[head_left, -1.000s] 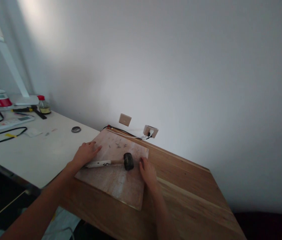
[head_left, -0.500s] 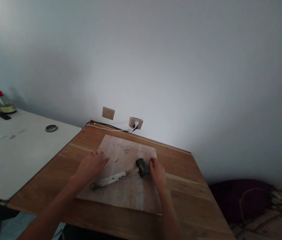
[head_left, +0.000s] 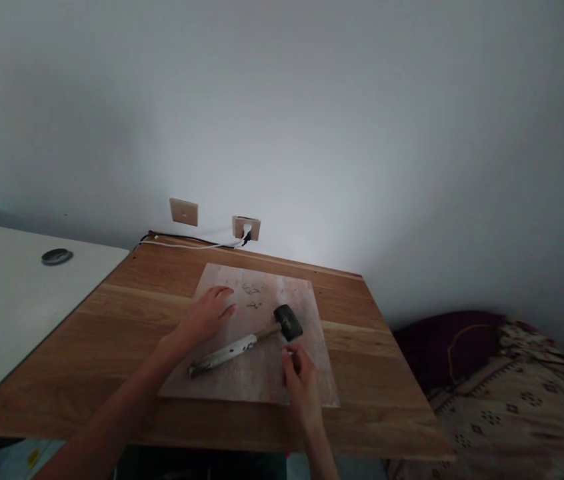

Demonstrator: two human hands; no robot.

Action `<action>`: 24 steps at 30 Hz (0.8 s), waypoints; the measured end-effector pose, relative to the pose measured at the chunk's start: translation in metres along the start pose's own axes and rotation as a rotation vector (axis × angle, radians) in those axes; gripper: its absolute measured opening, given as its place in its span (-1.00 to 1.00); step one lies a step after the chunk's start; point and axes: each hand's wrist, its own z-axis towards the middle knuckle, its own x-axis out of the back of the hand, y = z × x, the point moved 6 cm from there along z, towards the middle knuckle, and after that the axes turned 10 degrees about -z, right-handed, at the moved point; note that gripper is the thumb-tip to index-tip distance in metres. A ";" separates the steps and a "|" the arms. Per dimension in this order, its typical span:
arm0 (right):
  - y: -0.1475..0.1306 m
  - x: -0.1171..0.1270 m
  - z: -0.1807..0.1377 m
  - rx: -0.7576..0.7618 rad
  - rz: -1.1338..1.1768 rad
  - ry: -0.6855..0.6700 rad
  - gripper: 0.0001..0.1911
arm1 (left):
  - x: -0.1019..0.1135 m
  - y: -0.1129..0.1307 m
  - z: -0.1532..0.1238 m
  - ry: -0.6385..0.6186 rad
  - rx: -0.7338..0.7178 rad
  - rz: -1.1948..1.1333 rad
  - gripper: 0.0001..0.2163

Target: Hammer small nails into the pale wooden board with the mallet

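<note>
Left hand point(head_left: 207, 314) spread open, lower centre-left | right hand point(head_left: 302, 375) curled, grip unclear, lower centre | black-headed, white-handled mallet point(head_left: 245, 344) between | pale rectangular board point(head_left: 257, 380) beneath

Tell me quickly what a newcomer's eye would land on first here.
Probably the black-headed mallet, lying aslant on the pale board, its handle toward the lower left. The left hand is at the board's left side, the right hand just nearer than the mallet's head; small metal pieces lie toward the board's far edge. Beyond, a plugged-in socket stands out on the wall.
</note>
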 end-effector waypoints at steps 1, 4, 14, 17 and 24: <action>-0.005 -0.008 -0.004 0.009 0.013 -0.031 -0.50 | -0.003 0.006 0.008 -0.018 -0.046 -0.009 -0.62; -0.022 -0.023 -0.003 0.092 -0.057 -0.079 -0.42 | -0.013 0.014 0.034 -0.070 -0.134 0.014 -0.57; -0.035 -0.038 0.019 0.066 -0.049 -0.159 -0.66 | -0.033 0.013 0.051 -0.148 -0.155 0.089 -0.70; -0.032 -0.038 0.019 0.034 -0.022 -0.085 -0.74 | -0.025 0.013 0.048 -0.161 -0.143 0.130 -0.74; -0.014 -0.033 0.012 -0.085 0.189 0.051 -0.78 | -0.014 0.000 0.045 -0.113 -0.113 0.045 -0.83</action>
